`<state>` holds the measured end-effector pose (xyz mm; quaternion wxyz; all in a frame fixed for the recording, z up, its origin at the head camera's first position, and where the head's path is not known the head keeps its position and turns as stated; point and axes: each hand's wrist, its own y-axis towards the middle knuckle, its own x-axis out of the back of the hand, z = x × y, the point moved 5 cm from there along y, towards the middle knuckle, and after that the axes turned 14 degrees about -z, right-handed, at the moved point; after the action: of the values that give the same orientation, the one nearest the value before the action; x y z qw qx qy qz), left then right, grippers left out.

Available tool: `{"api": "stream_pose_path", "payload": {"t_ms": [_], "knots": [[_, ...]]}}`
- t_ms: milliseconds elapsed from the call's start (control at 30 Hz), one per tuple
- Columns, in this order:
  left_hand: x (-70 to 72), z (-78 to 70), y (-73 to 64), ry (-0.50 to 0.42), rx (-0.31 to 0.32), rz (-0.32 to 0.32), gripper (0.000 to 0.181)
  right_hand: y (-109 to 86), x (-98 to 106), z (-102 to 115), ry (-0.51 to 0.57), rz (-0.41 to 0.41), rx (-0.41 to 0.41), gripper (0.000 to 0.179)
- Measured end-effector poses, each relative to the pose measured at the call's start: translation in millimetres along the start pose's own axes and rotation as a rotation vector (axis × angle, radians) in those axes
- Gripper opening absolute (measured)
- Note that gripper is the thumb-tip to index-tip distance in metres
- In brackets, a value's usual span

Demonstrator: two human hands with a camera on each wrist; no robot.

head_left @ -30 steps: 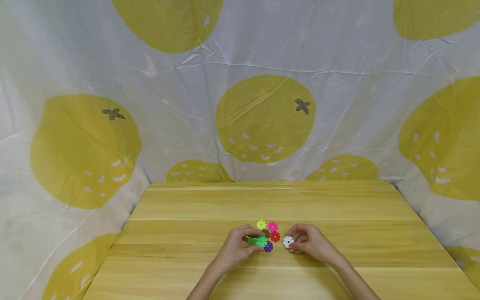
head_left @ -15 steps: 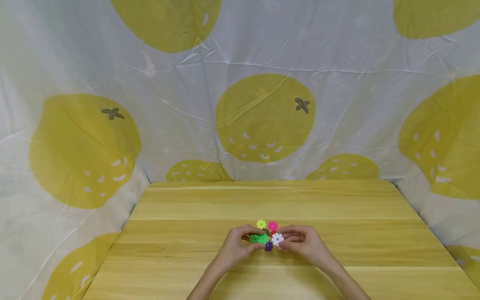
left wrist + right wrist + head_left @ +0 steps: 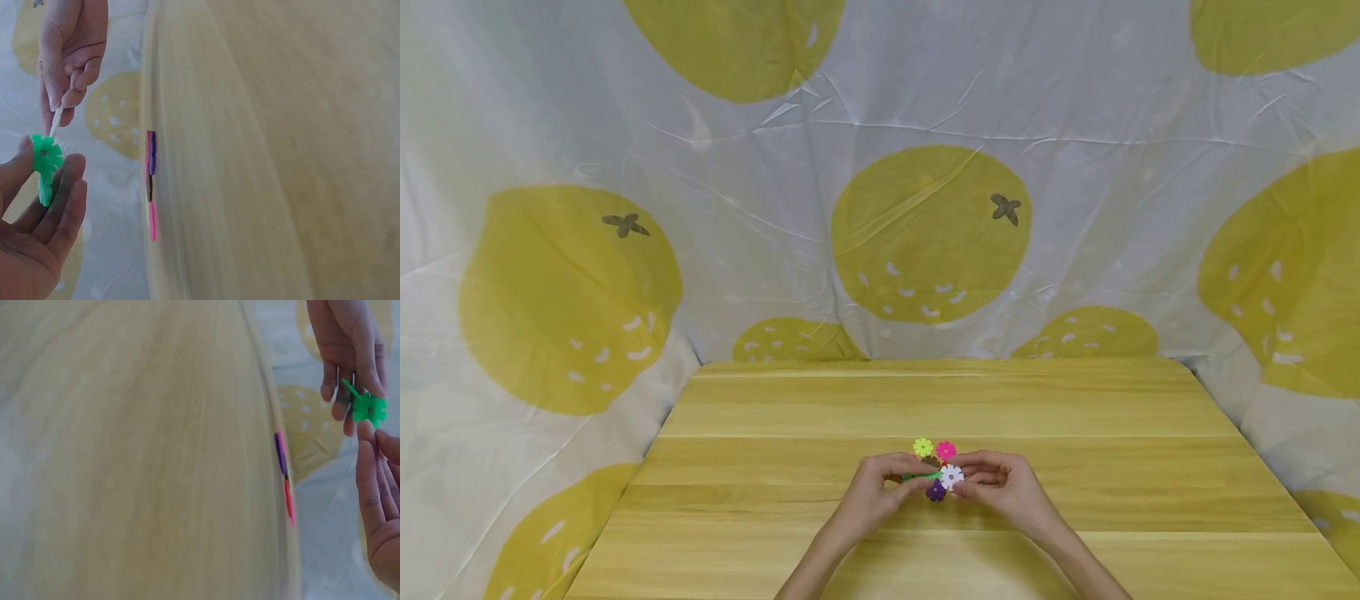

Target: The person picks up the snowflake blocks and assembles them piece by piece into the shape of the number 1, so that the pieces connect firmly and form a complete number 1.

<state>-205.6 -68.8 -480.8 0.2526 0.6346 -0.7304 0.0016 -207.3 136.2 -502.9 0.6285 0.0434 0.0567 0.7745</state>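
My left hand (image 3: 883, 483) pinches green snowflake discs (image 3: 47, 153) between thumb and fingers. Two of them appear joined at an angle in the left wrist view. Opposite it, my right hand (image 3: 1015, 492) pinches a white snowflake disc (image 3: 952, 477) by its edge. The white disc meets the green piece's edge in the left wrist view; whether their slots interlock I cannot tell. Both hands are held above the tabletop, close together. Beyond and below them lie a yellow disc (image 3: 922, 447), a pink disc (image 3: 946, 450), a brown disc (image 3: 931, 461) and a purple disc (image 3: 936, 491).
The wooden table (image 3: 760, 417) has rounded far corners. A pale cloth (image 3: 760, 217) printed with large yellow fruit hangs behind it and along both sides. The red disc is mostly hidden behind the right fingers in the head view.
My right hand has moved left with the white disc, up to the green discs. The left hand has stayed nearly in place, and its green discs have turned to show edge-on in the head view.
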Motion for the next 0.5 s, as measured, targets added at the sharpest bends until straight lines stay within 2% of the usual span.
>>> {"api": "stream_pose_path", "payload": {"t_ms": [267,500], "knots": [[3.0,-2.7,1.1,-0.031,-0.041,-0.064,0.015,-0.2,-0.8,-2.2,0.052,-0.044,-0.004,0.043],[4.9,-3.5,-0.1,-0.045,-0.043,-0.083,0.017,-0.3,-1.0,-1.8,0.099,-0.077,-0.011,0.045]]}}
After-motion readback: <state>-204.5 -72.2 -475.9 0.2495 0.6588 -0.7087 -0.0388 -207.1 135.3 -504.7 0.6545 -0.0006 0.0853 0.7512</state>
